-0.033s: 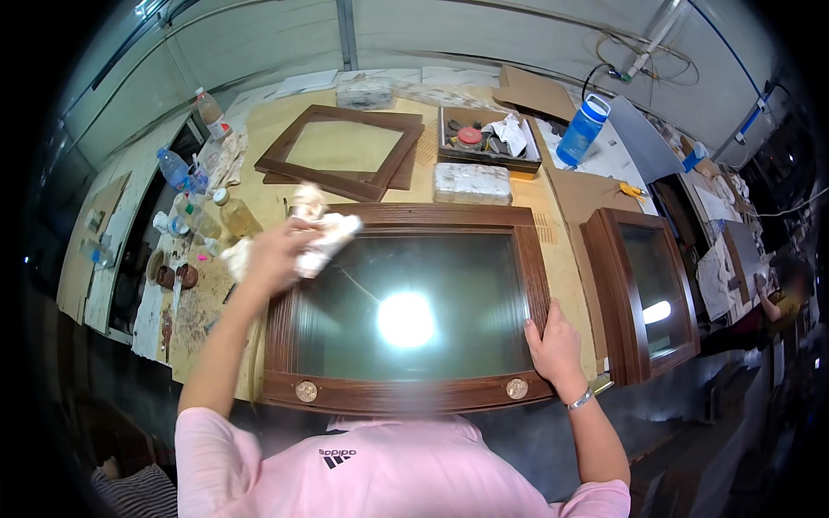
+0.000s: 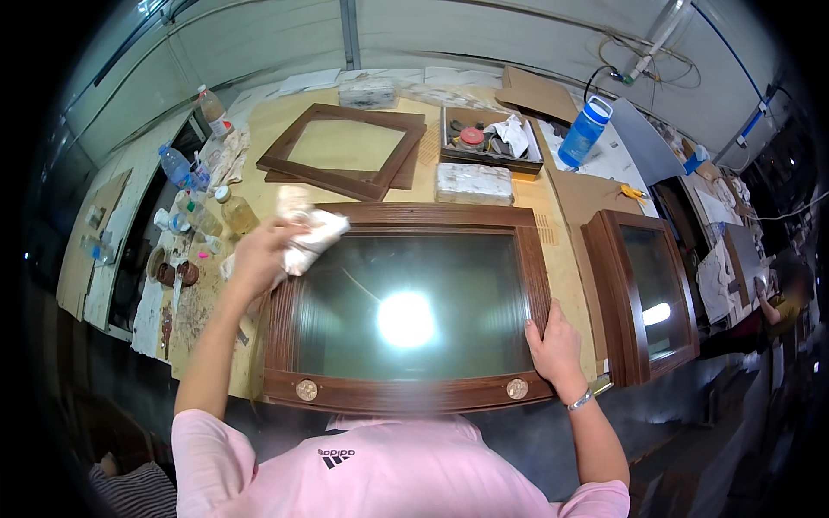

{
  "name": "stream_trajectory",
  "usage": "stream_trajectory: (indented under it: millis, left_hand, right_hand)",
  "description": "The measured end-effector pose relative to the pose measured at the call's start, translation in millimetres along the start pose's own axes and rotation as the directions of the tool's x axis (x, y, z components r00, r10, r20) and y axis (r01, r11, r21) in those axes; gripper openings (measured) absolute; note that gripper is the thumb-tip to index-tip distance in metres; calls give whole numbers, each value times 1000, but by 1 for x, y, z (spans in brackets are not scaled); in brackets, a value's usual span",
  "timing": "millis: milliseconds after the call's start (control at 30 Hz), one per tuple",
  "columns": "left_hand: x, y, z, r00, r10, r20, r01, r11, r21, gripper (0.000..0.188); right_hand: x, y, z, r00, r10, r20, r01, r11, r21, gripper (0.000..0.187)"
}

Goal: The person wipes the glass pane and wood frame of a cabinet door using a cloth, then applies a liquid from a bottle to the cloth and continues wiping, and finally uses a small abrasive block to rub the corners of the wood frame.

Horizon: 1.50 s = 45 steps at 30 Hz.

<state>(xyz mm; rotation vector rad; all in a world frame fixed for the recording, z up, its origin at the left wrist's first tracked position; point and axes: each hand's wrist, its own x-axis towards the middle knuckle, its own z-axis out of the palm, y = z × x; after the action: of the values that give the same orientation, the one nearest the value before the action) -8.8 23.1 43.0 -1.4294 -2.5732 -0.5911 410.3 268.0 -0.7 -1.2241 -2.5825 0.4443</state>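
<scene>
A dark brown wooden-framed glass panel (image 2: 411, 393) lies in front of me, with two round ornaments on its near rail and a bright light reflected in the glass. My left hand (image 2: 262, 257) is closed on a crumpled whitish cloth (image 2: 318, 238) at the panel's far left corner. The cloth hides part of that corner. Along the right side, my right hand (image 2: 557, 347) grips the frame, thumb on its face and fingers along its outer edge.
Beyond the panel are stacked brown frames (image 2: 285, 164), a wrapped white block (image 2: 473, 184) and a box of odds and ends (image 2: 492, 164). Bottles (image 2: 235, 211) crowd the left, a blue bottle (image 2: 585, 134) stands far right. Another glazed frame (image 2: 615, 302) is at right; a person (image 2: 781, 306) works beyond.
My left hand and the cloth have shifted slightly left along the panel's far left corner. My right hand and the panel keep their places.
</scene>
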Motion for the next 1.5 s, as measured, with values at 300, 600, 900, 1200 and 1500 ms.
stream_trajectory:
  millis: [300,600,900,1200,1500]
  left_hand:
    - [-46,-18,-92,952,-301,-59,152,630,-762,32]
    - [-28,73,-113,960,272,63,-111,581,-806,30]
    - [-34,92,-118,921,177,-348,-305,883,-357,16]
    - [-82,83,-39,996,-42,83,91,624,-776,23]
    - [-86,36,-37,813,-581,-25,-159,-182,-970,18]
  right_hand:
    - [1,-4,2,1000,24,-9,-24,1000,-8,64]
    - [28,-143,-28,807,-567,-167,575,687,444,75]
    - [53,-210,3,787,-537,302,-343,26,939,43]
    - [45,-215,18,837,-460,296,-442,-251,861,41]
    - [51,-183,-11,941,-278,194,-293,-378,878,34]
